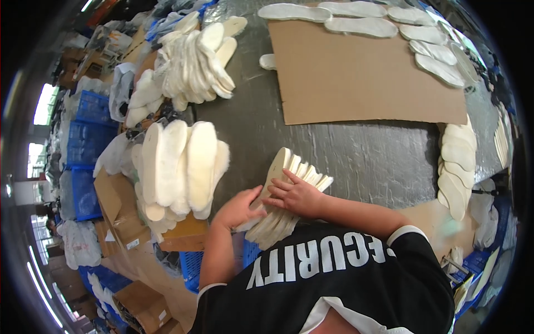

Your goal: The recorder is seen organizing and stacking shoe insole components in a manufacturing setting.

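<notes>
A fanned stack of cream insoles point(279, 170) lies at the table's near edge, against my black shirt. Curled round the left side of that stack is my left hand point(240, 208), its thumb and fingers closing on the edge of the leftmost insole. From the right, my right hand point(296, 196) rests across the top of the stack with its fingers spread. The lower ends of the insoles show below my hands, while parts of the middle are hidden under them.
Fluffy insoles point(201, 161) are piled to the left, with another pile point(200, 64) farther back. A cardboard sheet point(367, 78) covers the far table, bordered by white insoles point(361, 26). More insoles point(459, 161) overlap at the right. Blue crates point(86, 139) stand left.
</notes>
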`<state>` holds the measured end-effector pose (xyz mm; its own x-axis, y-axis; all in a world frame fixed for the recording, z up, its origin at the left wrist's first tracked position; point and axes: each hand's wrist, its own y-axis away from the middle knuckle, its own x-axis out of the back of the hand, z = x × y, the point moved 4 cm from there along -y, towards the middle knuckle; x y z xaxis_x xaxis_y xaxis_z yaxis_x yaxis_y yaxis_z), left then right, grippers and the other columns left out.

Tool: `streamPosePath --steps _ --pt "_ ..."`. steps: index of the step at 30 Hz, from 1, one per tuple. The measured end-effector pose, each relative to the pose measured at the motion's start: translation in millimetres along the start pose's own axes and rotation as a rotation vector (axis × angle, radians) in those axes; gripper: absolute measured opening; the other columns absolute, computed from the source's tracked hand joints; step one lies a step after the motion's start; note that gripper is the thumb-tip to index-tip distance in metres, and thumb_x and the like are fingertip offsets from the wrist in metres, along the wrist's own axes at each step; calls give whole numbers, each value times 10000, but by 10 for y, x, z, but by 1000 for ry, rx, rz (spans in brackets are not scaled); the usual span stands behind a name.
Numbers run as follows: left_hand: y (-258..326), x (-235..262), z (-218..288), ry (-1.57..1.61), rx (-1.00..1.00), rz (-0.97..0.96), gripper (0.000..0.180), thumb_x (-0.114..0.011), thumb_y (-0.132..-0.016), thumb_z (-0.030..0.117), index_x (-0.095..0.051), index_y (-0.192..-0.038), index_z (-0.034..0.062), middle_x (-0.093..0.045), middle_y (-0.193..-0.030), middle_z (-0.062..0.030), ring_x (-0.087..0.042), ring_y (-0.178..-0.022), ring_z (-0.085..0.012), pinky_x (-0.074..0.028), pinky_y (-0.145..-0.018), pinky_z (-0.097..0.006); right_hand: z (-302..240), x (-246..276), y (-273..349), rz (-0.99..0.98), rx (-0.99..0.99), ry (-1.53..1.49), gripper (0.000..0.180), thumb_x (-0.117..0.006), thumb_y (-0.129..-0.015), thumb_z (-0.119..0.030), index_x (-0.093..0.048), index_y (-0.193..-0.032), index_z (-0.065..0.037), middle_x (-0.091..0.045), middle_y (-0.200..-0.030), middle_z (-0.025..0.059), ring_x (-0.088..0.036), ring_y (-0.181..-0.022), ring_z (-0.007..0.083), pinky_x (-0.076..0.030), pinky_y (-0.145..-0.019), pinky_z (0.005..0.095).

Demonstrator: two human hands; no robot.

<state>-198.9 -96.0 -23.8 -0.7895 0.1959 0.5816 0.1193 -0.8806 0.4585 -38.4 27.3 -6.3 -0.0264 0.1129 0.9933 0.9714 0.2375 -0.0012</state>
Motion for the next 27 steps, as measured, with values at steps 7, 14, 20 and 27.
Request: streamPosePath --steps 7,14,20,27 --pt "124 -194 -140 318 40 -189 648 -814 -765 288 -621 -1354 101 -666 -1234 -166 -609 -1140 -331 -460 -1025 -403 -40 94 -52 64 113 78 596 -548 -897 -274 -464 -1485 -234 -544 -1378 72 -423 -1400 273 -187 -1209 598" --pt "254 725 -185 -659 276 988 896 -886 -688 299 -456 -1425 26 -515 -1354 -245 -473 -1238 -440 -392 -1045 -525 26 92 -264 0 137 26 526 -574 -875 -215 -553 -1398 -161 -589 -1093 38 -557 -1139 233 -245 -1203 505" --pt "127 864 -553 -555 478 702 973 -797 -748 213 -262 -1541 36 -412 -1453 -268 -401 -1318 -466 -346 -1098 -540 31 116 -213 48 136 -23 505 -583 -862 -181 -567 -1364 -132 -595 -1077 37 -563 -1124 223 -322 -1124 443" --pt "240 585 -747 493 251 538 936 -680 -714 100 -274 -1552 -1 -465 -1471 -237 -462 -1361 -337 -364 -1129 -395 -30 114 -62 102 112 -41 488 -543 -878 -190 -547 -1361 -115 -588 -1072 46 -562 -1136 224 -358 -1072 423"
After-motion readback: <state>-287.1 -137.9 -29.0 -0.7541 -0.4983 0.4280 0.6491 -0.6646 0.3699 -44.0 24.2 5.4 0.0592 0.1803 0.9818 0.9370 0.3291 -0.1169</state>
